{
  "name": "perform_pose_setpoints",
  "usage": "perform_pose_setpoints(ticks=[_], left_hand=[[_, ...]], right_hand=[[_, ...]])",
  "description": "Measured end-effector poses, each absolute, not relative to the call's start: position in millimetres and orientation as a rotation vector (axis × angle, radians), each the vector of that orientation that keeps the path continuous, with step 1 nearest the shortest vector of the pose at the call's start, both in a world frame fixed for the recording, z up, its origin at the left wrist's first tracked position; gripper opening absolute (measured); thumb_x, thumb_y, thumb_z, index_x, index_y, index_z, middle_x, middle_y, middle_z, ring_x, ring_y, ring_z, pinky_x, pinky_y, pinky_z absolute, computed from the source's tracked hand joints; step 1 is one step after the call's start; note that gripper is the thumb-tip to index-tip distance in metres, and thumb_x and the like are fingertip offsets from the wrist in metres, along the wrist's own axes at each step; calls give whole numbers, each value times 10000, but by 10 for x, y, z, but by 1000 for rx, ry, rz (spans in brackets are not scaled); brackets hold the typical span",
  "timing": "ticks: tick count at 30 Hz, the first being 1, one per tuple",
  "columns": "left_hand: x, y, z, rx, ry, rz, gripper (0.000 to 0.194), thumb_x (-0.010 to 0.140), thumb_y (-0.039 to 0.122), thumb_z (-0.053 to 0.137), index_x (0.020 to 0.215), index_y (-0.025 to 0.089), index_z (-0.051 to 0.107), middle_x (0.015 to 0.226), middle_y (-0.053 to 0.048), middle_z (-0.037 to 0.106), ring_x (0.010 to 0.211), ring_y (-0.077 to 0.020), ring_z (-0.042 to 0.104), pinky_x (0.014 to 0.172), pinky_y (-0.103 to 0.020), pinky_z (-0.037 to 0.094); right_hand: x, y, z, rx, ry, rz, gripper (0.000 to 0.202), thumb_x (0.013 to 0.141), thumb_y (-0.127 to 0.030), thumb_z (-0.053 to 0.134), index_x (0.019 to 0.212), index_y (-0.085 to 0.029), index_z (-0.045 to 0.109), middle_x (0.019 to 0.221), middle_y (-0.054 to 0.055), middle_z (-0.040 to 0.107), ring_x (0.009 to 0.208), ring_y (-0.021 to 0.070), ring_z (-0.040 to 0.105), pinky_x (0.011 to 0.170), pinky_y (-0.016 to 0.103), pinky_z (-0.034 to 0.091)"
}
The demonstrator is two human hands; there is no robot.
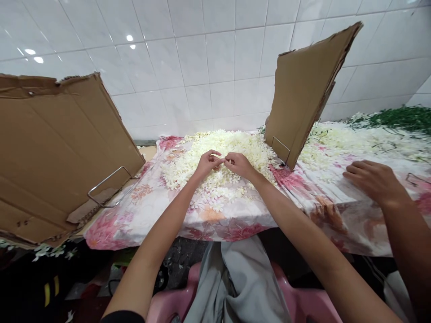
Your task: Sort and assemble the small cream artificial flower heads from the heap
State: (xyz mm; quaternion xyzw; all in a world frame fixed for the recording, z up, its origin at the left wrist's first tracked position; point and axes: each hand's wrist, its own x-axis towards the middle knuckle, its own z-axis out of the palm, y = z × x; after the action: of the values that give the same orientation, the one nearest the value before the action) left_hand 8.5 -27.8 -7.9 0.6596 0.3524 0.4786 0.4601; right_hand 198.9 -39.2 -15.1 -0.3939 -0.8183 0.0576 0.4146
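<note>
A heap of small pale yellow-white artificial flowers point(235, 141) is spread on the flower-print cloth point(134, 224). My left hand point(206, 165) is over the heap, its thumb and index finger pinched together while other fingers curl loosely. Close against it, fingertips meeting, is my right hand point(241, 166), also closed in a pinch. Whatever sits between the fingertips is too small to make out. Loose petals and blossoms lie beneath and in front of both hands.
Cardboard panels stand at left point(60, 157) and right point(299, 94), braced by metal wire bookends point(111, 186). Beyond the right panel, another person's hand point(373, 179) rests near more flowers and green stems point(404, 119). A tiled wall point(218, 58) rises behind.
</note>
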Motion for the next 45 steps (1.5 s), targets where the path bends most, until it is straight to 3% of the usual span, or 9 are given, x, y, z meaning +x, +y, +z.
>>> perform_pose_setpoints(ticks=[9, 14, 19, 25, 29, 36, 45], left_hand=[[151, -286, -159, 1624, 824, 1213, 555, 742, 631, 869, 983, 177, 659, 613, 18, 627, 522, -93, 551, 487, -210, 424], [149, -273, -139, 1581, 836, 1183, 474, 789, 528, 857, 1017, 161, 660, 671, 0, 664, 541, -99, 571, 501, -221, 460], [151, -285, -126, 1581, 849, 1175, 477, 791, 538, 852, 1020, 167, 660, 687, -2, 658, 566, -101, 576, 505, -215, 459], [171, -316, -106, 1615, 882, 1231, 569, 728, 621, 879, 1022, 190, 651, 642, 28, 590, 576, -111, 561, 508, -220, 468], [164, -296, -95, 1601, 886, 1225, 512, 792, 618, 819, 1007, 197, 623, 672, 12, 638, 594, -119, 585, 512, -215, 464], [138, -236, -115, 1656, 842, 1260, 413, 888, 546, 720, 1043, 169, 655, 656, -22, 699, 567, -110, 574, 547, -210, 436], [187, -289, -79, 1726, 790, 1303, 426, 900, 551, 709, 1108, 184, 646, 735, -46, 759, 607, -120, 589, 560, -207, 431]], right_hand=[[2002, -379, -169, -960, -2017, 218, 331, 959, -372, 568, 719, -174, 682, 730, 42, 633, 687, 163, 520, 658, 295, 341], [2008, -340, -183, -997, -2008, 219, 244, 913, -289, 586, 742, -169, 711, 768, 53, 678, 704, 170, 554, 673, 300, 358], [2011, -341, -189, -983, -2010, 204, 247, 910, -297, 599, 728, -172, 709, 745, 49, 673, 689, 166, 550, 657, 295, 358], [1987, -316, -220, -901, -1863, 366, 341, 917, -456, 655, 755, -173, 754, 713, 41, 680, 642, 150, 529, 610, 279, 375], [1978, -276, -223, -905, -1787, 503, 362, 839, -516, 734, 793, -160, 787, 727, 60, 715, 637, 156, 548, 591, 283, 390], [1978, -303, -186, -898, -1714, 587, 275, 791, -418, 706, 795, -154, 779, 769, 63, 735, 629, 146, 534, 578, 279, 384], [2002, -316, -92, -926, -1520, 867, 506, 701, -643, 841, 856, -177, 716, 708, 8, 644, 472, 100, 477, 456, 264, 384]])
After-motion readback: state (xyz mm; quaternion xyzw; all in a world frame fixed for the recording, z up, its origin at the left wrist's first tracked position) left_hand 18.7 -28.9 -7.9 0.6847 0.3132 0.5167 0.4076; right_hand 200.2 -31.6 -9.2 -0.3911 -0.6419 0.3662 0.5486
